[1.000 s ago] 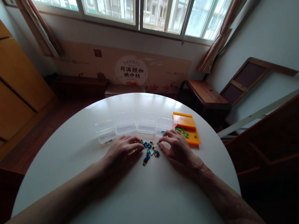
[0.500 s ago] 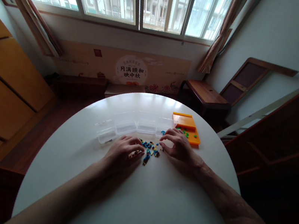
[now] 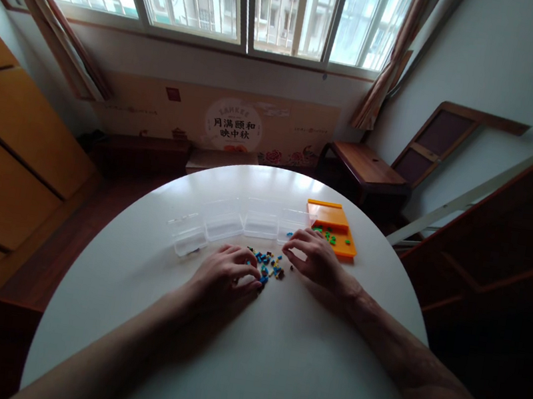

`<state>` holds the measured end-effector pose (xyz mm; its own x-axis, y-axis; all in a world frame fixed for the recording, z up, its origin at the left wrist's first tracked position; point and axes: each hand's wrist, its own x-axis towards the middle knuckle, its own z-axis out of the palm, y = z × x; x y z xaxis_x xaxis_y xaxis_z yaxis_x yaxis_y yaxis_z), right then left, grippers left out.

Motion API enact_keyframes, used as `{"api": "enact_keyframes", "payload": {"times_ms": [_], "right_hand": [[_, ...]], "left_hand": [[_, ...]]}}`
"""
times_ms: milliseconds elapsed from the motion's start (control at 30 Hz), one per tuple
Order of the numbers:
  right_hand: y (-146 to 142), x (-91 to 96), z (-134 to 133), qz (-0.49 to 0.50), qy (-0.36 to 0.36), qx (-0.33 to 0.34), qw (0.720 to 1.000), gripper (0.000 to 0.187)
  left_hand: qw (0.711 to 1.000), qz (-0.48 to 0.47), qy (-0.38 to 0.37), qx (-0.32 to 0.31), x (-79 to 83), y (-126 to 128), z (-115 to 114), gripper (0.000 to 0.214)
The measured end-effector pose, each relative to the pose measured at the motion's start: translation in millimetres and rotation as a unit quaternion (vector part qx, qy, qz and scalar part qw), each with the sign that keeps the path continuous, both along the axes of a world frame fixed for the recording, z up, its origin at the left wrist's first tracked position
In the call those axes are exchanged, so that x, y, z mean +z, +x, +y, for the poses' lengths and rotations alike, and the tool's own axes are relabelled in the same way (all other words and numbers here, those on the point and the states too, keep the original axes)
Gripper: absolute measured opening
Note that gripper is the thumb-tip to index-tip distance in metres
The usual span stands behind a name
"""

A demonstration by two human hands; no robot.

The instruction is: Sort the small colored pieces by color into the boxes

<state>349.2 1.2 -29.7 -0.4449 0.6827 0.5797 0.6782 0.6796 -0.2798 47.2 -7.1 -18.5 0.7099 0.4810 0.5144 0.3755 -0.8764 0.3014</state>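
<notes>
A loose pile of tiny toy bricks [image 3: 264, 258], blue, yellow and dark, lies on the white round table [image 3: 241, 357]. At its left edge is my left hand [image 3: 224, 272], with fingers curled and thumb and forefinger drawn together beside blue pieces; whatever is between the tips is too small to make out. My right hand [image 3: 315, 256] hovers at the pile's right side, thumb and forefinger closed in a pinch, their contents unclear. Just behind that hand stands a clear plastic box [image 3: 284, 235] with some blue pieces, partly covered by the fingers.
More clear boxes, among them a left one [image 3: 190, 243] and a middle one [image 3: 261, 227], form an arc behind the pile. An orange tray [image 3: 346, 253] holding several green pieces lies at the right. Beyond the table stands a wooden chair [image 3: 368, 165].
My left hand has shifted slightly right, its thumb and forefinger now over the pile's near edge. The right hand's fingertips have moved slightly up and left and drawn closer together.
</notes>
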Motion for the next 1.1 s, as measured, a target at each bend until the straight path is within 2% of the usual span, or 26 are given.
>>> {"api": "enact_keyframes", "payload": {"times_ms": [333,533,600,767,867,967,1100], "right_hand": [[0,-1.0,-3,-0.017,-0.031,0.012,0.999,0.007],[-1,0.6,-1,-0.005,-0.01,0.0,1.0,0.006],[-1,2.3,0,0.019,0.009,-0.022,1.0,0.007],[6,1.2,5,0.083,0.039,-0.133,0.987,0.011],[8,-0.3,7,0.097,0.032,-0.157,0.982,0.011],[5,2.4,5,0.112,0.023,-0.133,0.985,0.011],[-5,10.8,-5,0.097,0.015,-0.021,0.995,0.011]], "left_hand": [[1.0,0.001,0.012,-0.005,-1.1,1,1,0.005],[0.999,-0.017,0.027,0.004,-0.5,1,1,0.005],[0.999,-0.029,0.038,0.013,1.5,1,0,0.005],[0.996,-0.051,0.039,0.059,3.5,0,-1,0.006],[0.995,-0.062,0.035,0.076,1.6,-1,0,0.007],[0.994,-0.067,0.026,0.082,0.9,-2,1,0.008],[0.994,-0.071,0.011,0.083,2.3,-1,1,0.011]]}}
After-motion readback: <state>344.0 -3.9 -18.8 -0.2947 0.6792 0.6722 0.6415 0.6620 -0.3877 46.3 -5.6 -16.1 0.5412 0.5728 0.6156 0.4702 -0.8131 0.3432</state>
